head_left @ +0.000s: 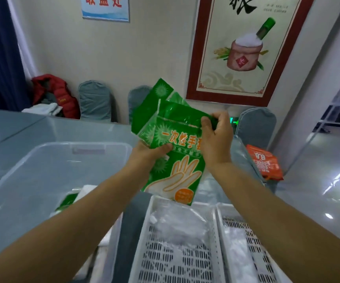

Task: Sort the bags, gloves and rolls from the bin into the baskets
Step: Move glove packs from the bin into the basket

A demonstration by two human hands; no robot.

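Head view, hidden: the left hand (148,155) and right hand (216,137) cover parts of the green glove packets (173,160); how many packets lie behind the front one is hard to tell.
Bin (48,160): near left, its contents mostly behind the left forearm.
Packets' place: held up above the far end of the middle basket (177,242).
Long axis: front packet upright, top tilted left.
Fingers: left thumb pinches the front packet's left edge; right fingers (215,117) pinch its top right corner.
Right basket (246,246): cut off, clear bags blurred.
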